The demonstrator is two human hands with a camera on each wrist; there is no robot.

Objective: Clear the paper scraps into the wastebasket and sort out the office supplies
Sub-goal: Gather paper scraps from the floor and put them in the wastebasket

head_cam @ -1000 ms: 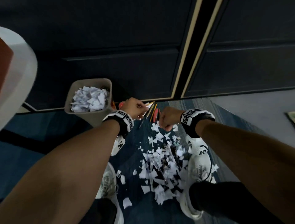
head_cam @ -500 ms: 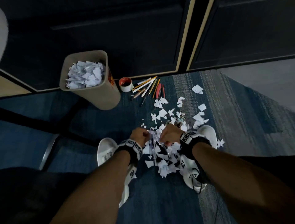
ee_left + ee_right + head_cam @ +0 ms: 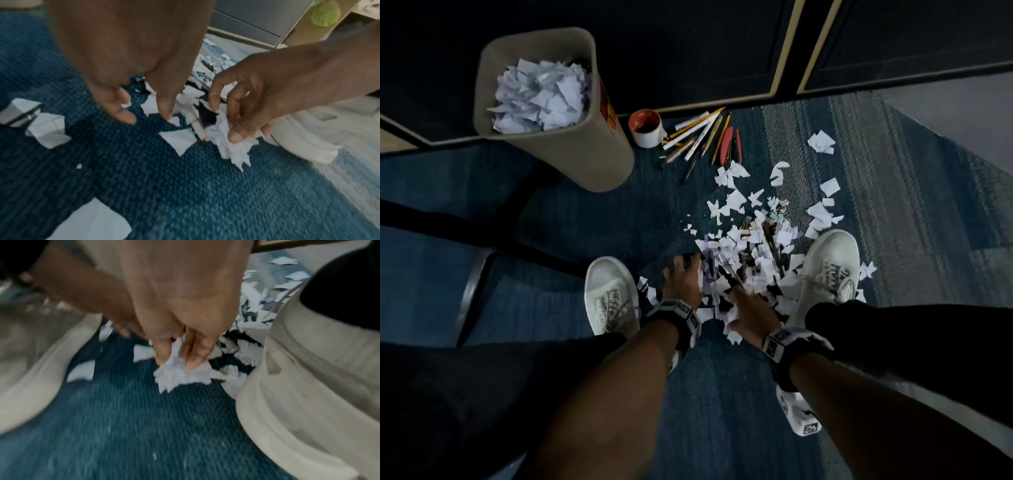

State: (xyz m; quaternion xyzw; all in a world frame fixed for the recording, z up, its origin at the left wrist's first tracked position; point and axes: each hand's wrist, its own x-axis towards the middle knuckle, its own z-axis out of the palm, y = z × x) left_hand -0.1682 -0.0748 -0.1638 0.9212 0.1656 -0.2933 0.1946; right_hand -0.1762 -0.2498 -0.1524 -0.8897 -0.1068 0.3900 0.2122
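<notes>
Between the two white shoes (image 3: 610, 294), at six o'clock of the heap, a bunch of paper scraps (image 3: 180, 369) is pinched by the right hand (image 3: 748, 310), presumably to be carried to the single wastebasket (image 3: 585, 150) at eleven o'clock, already heaped with paper. The left hand (image 3: 683, 286) is spread with straight fingers onto the scraps, holding nothing, apparently to rake them together. One red-lined cup (image 3: 647, 128), one red stapler (image 3: 729, 145) and roughly seven pens and pencils (image 3: 698, 135) are laid together at twelve o'clock, seemingly sorted; the scraps are too many to be counted.
</notes>
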